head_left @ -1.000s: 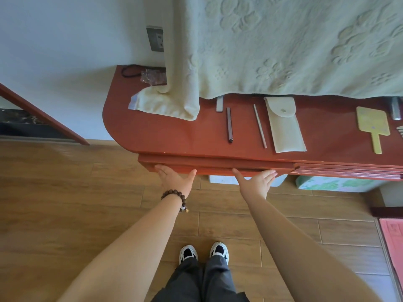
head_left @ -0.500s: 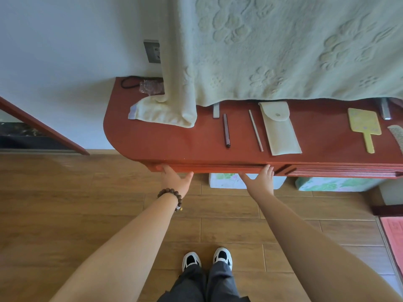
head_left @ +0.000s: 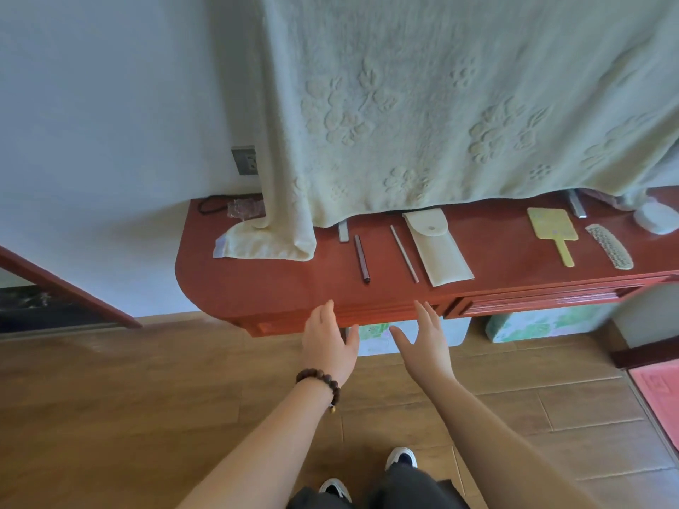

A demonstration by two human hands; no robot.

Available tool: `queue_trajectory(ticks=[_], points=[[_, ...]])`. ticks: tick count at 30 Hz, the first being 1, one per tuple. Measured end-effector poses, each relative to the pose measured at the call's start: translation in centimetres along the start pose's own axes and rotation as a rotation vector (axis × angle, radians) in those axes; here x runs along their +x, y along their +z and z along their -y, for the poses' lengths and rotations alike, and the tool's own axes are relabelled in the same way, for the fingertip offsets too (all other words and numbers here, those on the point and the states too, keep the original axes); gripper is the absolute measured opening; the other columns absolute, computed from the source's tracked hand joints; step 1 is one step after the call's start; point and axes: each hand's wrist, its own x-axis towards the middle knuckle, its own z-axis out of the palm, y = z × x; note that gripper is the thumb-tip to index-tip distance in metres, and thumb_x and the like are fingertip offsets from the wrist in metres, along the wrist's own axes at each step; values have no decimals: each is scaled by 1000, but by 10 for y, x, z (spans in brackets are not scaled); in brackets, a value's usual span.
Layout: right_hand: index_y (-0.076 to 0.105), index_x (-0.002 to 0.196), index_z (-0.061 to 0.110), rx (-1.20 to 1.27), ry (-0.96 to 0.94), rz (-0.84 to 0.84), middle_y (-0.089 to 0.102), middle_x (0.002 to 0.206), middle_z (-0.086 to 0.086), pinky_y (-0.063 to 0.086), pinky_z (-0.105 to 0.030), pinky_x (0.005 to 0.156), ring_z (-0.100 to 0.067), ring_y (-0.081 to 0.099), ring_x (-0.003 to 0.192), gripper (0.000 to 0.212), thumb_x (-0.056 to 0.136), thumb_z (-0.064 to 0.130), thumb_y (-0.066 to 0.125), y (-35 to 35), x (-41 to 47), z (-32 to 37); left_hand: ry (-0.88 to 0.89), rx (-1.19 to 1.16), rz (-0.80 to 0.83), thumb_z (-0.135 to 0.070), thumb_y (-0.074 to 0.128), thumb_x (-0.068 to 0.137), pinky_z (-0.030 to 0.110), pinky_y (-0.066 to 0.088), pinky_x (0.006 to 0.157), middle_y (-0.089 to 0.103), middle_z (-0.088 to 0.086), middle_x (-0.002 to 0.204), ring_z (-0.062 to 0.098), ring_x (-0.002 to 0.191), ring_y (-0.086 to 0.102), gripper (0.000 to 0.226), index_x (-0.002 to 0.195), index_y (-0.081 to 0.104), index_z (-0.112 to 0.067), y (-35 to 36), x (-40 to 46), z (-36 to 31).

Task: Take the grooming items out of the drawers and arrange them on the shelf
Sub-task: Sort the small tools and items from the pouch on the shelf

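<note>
A red wooden shelf (head_left: 264, 284) runs along the wall with two closed drawers in its front edge, a left drawer (head_left: 374, 312) and a right drawer (head_left: 543, 301). On top lie a dark stick (head_left: 361, 258), a thin rod (head_left: 404, 253), a cream pouch (head_left: 437, 247), a yellow hand mirror (head_left: 553, 229), a pale comb (head_left: 610, 246) and a small metal file (head_left: 343, 231). My left hand (head_left: 329, 341) and my right hand (head_left: 422, 341) are both open, fingers spread, just in front of the left drawer's face, holding nothing.
A large cream towel (head_left: 441, 104) hangs over the back of the shelf, its corner folded on the left end. A wall socket (head_left: 244, 159) and a black cord (head_left: 213, 205) are at far left. Patterned boxes (head_left: 543, 325) sit under the shelf. Red mat (head_left: 661, 394) at right.
Both hands have come off the left drawer's front and moved closer together. The drawer, slightly pushed out before, now sits flush. My view has tilted up and left.
</note>
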Motion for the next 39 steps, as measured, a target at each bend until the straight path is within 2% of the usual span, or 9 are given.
queue_trajectory(ticks=[9,14,21,26,31,34,37,39], points=[[34,144,18,32,-88,-7,24,155,-2,37,-34,104,-21,36,136,58,93,34,56,-35,68,22,-45,16,-55,-39,54,93,38,47,98,45,9,138,25,127,43,61,142,35,-8,11,63,-50],[33,144,16,17,-148,93,22,155,-2,37,-32,103,-21,37,136,58,93,33,54,-51,116,21,-141,61,-70,-41,55,92,38,47,96,45,10,137,26,126,44,61,140,37,-7,30,93,-73],[44,137,16,-52,-255,212,27,152,-1,37,-30,103,-19,40,132,48,92,29,55,-58,154,20,-337,135,-61,-44,59,89,40,52,88,48,11,128,28,118,50,58,131,42,-8,46,125,-82],[45,136,18,-48,-286,246,32,147,1,37,-24,97,-17,42,129,45,92,25,55,-55,156,18,-412,187,-34,-44,65,85,40,52,79,52,9,120,28,106,60,50,118,49,-10,48,143,-86],[44,136,19,-7,-284,242,43,140,1,36,-21,93,-17,49,120,46,92,24,55,-52,156,26,-391,189,4,-33,59,92,37,50,80,59,10,115,28,105,61,32,113,54,-9,43,149,-82],[44,136,21,-1,-273,261,50,133,3,37,-21,88,-16,51,115,46,92,27,55,-53,155,36,-341,8,1,-31,62,91,35,50,82,64,8,107,26,100,62,28,110,59,-11,38,144,-76],[48,132,25,136,-206,295,62,111,5,45,-25,85,-11,57,98,43,91,33,57,-60,159,49,-296,-247,52,-27,64,87,28,48,77,70,6,91,23,91,65,20,99,64,-10,26,136,-76],[50,129,24,249,-149,320,64,101,6,46,-21,76,-8,59,89,39,91,34,58,-66,162,58,-230,-357,158,-23,62,84,39,55,74,70,15,74,32,78,67,23,83,66,0,15,131,-79]])
